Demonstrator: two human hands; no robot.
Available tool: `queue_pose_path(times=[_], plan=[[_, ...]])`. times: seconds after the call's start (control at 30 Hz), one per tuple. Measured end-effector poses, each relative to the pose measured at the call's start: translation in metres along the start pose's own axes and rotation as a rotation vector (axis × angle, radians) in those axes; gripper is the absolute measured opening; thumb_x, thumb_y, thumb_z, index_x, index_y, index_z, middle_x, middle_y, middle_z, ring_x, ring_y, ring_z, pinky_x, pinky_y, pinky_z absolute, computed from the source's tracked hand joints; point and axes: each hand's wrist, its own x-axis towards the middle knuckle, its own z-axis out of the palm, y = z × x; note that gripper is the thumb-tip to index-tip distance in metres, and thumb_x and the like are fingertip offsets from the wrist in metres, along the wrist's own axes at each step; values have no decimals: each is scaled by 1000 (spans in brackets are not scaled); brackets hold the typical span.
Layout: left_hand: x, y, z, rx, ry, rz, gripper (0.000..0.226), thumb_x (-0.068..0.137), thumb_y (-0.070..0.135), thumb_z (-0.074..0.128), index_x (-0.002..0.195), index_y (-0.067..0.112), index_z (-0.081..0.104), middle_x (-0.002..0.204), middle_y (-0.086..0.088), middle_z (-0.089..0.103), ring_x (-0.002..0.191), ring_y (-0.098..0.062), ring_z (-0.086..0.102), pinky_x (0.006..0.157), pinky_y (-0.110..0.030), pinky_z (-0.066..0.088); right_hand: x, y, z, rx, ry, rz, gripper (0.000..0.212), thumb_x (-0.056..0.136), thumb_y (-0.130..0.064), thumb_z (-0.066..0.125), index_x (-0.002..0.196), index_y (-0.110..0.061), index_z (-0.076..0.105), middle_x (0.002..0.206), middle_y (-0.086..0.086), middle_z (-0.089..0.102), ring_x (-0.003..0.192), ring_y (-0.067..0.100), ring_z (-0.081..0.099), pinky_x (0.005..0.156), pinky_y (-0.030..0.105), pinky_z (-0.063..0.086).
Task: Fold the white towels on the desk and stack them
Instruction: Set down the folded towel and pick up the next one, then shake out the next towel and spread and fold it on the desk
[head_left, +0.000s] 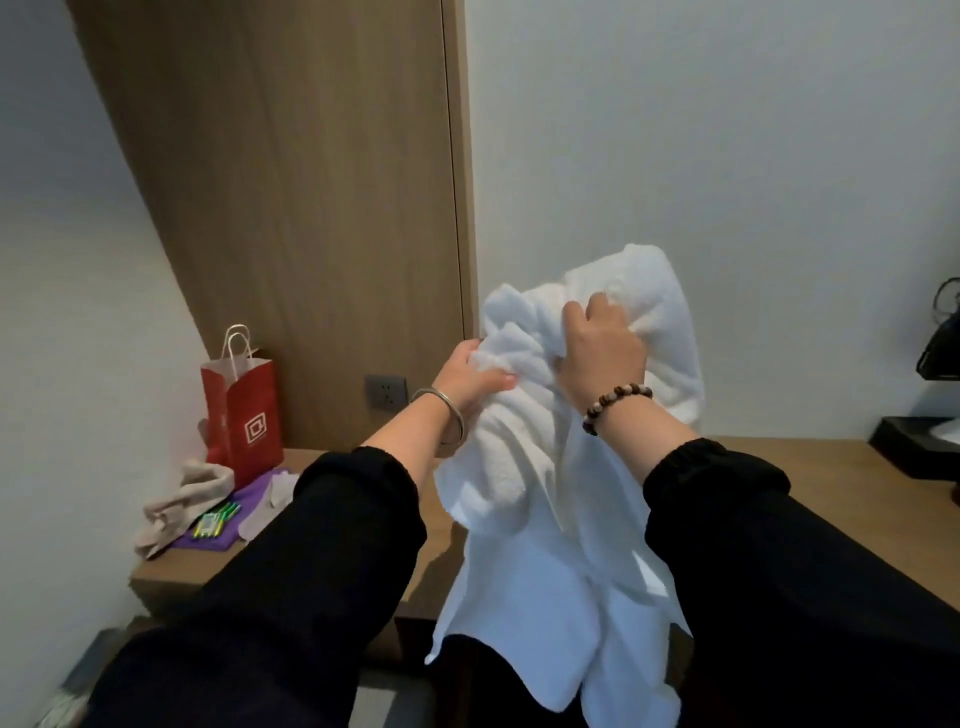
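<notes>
A bunched white towel (524, 519) hangs in the air above the wooden desk (810, 478), its lower end drooping past the desk's front edge. My left hand (470, 376) grips the towel's upper left folds, thumb on the cloth. My right hand (602, 348) clutches the bunched top of the towel, fingers dug into it. Both arms are raised and wear black sleeves. No other white towel can be made out on the desk.
A red paper bag (244, 410) stands at the desk's back left. In front of it lie a beige cloth (182, 499), a purple cloth (244, 512) and green pens (215, 522). A black tray (919, 447) and a dark lamp (943, 338) sit at the right. A wall socket (385, 392) is behind.
</notes>
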Motion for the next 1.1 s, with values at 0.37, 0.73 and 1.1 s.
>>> queue_pose_path(times=[0.37, 0.73, 1.1], plan=[[133, -158, 72, 441, 42, -216, 74, 84, 4, 61, 147, 17, 25, 145, -11, 38, 125, -22, 44, 84, -18, 35, -6, 119, 204, -3, -737, 36, 73, 91, -37, 51, 149, -16, 12, 157, 14, 5, 140, 31, 18, 111, 45, 27], [188, -257, 106, 1086, -416, -393, 104, 78, 47, 69, 150, 30, -4, 159, -6, -1, 146, -28, -4, 116, -47, 13, -40, 145, 332, 220, -1335, 181, 118, 69, -61, 70, 146, -40, -16, 156, 7, -21, 144, 36, -3, 112, 54, 20], [197, -323, 115, 1155, -434, -293, 86, 76, 34, 76, 145, 26, 24, 159, 5, -2, 145, -25, -13, 116, -44, 12, -48, 156, 378, 336, -1293, 184, 94, 79, -13, 65, 148, -40, 6, 158, 6, -11, 143, 32, -4, 111, 44, 28]])
